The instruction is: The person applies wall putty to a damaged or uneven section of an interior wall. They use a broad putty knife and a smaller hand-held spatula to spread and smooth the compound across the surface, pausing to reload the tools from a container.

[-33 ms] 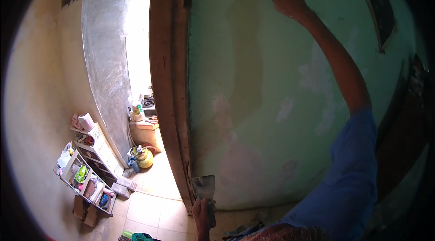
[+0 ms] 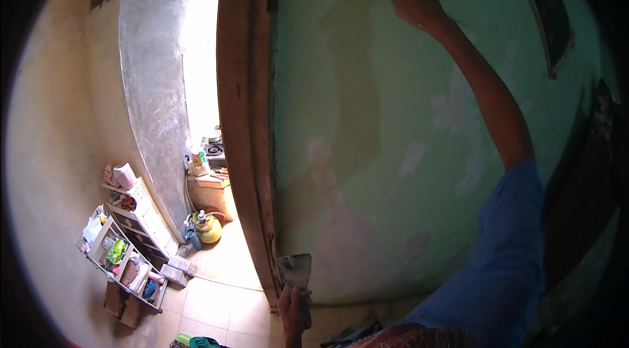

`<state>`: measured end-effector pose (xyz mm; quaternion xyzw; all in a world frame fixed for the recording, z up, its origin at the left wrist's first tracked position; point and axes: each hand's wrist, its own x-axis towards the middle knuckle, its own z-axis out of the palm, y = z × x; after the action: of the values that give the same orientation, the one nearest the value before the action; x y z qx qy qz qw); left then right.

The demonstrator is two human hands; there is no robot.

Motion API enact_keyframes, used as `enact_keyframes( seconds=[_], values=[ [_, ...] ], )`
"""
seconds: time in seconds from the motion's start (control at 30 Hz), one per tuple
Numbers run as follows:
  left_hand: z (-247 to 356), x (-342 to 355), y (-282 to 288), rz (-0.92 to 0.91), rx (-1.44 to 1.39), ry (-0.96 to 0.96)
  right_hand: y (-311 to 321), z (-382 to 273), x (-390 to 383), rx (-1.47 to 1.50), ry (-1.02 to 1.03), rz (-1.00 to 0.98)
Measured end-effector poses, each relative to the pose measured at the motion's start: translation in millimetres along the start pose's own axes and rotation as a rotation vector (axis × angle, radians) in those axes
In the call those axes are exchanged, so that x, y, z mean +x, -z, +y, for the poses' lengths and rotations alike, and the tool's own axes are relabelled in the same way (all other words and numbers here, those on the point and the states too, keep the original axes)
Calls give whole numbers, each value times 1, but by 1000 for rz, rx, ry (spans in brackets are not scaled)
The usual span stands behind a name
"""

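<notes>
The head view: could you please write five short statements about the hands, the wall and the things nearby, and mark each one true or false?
1. The left hand holds a scraper with its blade up. True.
2. The right hand shows lower in the picture than the left one. False: it is near the top, in front of the green wall.
3. Pale patches mark the green wall. True.
4. The brown door frame is on the right side of the green wall. False: it is on the left side.
5. The sleeve on the right arm is red. False: it is blue.
</notes>
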<state>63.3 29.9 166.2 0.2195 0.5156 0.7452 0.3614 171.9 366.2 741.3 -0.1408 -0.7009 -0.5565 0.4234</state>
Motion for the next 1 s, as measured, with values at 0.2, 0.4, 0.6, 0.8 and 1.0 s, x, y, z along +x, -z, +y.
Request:
enact_keyframes(
  seconds=[0.2,0.4,0.6,0.8,1.0],
  values=[
    [4,-2,-1,-18,10,42,-19,3,54,-29,-398,-3],
    [5,-7,-4,10,-19,-5,-36,-67,56,-41,-197,25],
    [0,-11,4,31,29,34,-31,-56,11,63,-110,6],
    [-12,-6,-1,73,107,-47,12,-77,-27,86,111,-273],
    [-12,-39,-34,33,66,-60,34,-169,-250,1541,147,-936]
  ],
)
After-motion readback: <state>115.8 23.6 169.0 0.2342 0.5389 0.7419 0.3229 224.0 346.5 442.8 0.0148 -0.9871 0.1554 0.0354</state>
